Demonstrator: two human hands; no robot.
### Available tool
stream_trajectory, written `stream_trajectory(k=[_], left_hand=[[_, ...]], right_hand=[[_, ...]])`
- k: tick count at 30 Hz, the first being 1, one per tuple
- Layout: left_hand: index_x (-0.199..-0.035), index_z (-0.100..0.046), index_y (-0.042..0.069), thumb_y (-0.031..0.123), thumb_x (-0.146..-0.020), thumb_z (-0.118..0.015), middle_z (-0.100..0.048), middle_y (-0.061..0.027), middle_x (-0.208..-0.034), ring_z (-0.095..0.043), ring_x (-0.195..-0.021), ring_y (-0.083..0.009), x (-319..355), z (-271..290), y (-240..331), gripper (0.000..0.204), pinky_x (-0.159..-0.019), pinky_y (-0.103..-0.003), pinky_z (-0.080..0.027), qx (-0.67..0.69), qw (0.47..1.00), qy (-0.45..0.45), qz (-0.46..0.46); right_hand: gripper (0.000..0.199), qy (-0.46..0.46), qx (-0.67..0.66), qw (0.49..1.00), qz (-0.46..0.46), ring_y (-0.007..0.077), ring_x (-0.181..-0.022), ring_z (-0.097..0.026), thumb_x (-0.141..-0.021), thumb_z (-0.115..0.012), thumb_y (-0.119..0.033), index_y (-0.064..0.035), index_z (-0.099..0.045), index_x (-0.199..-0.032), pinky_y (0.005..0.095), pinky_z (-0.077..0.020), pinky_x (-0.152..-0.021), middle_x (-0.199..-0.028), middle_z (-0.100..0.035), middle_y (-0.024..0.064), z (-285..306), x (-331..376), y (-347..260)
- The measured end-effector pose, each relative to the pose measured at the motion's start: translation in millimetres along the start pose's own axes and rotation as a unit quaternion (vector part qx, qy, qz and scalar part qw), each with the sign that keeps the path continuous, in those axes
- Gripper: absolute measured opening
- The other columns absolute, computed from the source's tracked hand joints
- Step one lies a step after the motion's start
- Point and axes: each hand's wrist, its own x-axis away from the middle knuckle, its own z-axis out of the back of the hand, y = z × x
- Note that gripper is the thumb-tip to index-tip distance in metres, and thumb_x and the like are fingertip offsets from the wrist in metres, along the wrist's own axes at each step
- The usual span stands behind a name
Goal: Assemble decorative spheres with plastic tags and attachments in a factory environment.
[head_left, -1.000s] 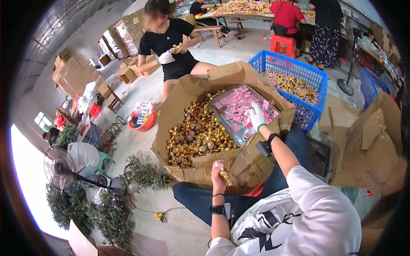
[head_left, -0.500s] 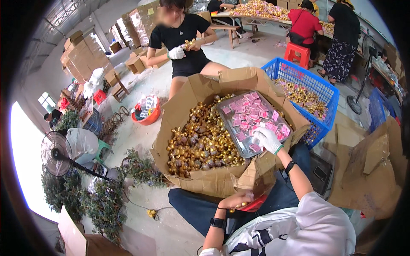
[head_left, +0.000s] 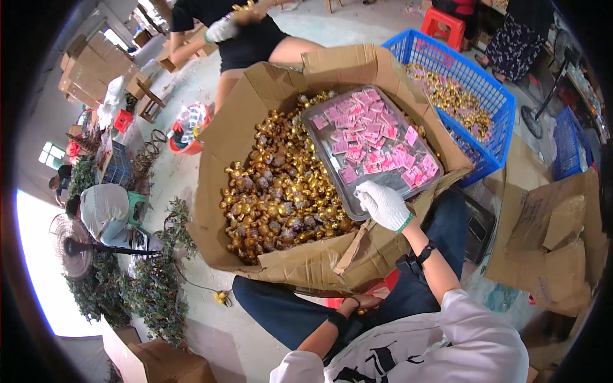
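My right hand (head_left: pixel 385 206), in a white knit glove, is over the near edge of a metal tray (head_left: pixel 327 157). Its fingers are curled together, and whatever they pinch is too small or hidden to make out. Pink square packets (head_left: pixel 377 134) lie scattered in the tray. The tray rests in a big cardboard box (head_left: pixel 300 271) among shiny gold ornaments (head_left: pixel 281 185). Low between my knees is my bare left hand (head_left: pixel 365 301), its fingers partly hidden and closed around a small gold ornament (head_left: pixel 363 311). A red surface (head_left: pixel 389 281) shows beside that hand.
A blue crate (head_left: pixel 504 143) of gold and pink pieces adjoins the box at right. Across from me sits a person (head_left: pixel 249 45) with one gloved hand. Flattened cardboard (head_left: pixel 543 230) lies at right; a fan (head_left: pixel 71 246) and leafy bunches (head_left: pixel 153 293) are at left.
The view has tipped downward. My gloved right hand has drawn back from the packets to the tray's near edge, fingers curled. My left hand has gone lower, between my legs.
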Motion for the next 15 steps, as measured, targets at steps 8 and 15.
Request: stream_trajectory(k=[8, 15], left_hand=[[-0.083, -0.063, 0.004, 0.032, -0.092, -0.044, -0.068, -0.0182, -0.078, -0.068, -0.078, -0.0334, -80, -27, -86, 0.035, -0.071, -0.047, -0.051, -0.140, 0.990, -0.009, -0.014], [-0.082, -0.063, -0.005, 0.057, -0.094, -0.034, -0.063, -0.0160, -0.071, -0.058, -0.070, -0.0282, -69, 4, -65, 0.069, -0.072, -0.045, -0.046, -0.085, 0.995, 0.015, 0.050]], right_hand=[[0.013, -0.059, 0.104, 0.993, 0.023, 0.0335, -0.075, -0.065, -0.093, -0.058, -0.021, -0.0113, -0.062, -0.101, 0.0453, -0.0515, -0.068, -0.086, -0.068, 0.0120, -24, -15, 8], [0.015, -0.139, 0.109, 0.984, -0.023, 0.0339, -0.072, -0.066, -0.094, -0.058, -0.023, -0.0113, -0.061, -0.103, 0.0454, -0.0515, -0.066, -0.085, -0.067, 0.0130, -35, -37, 15]])
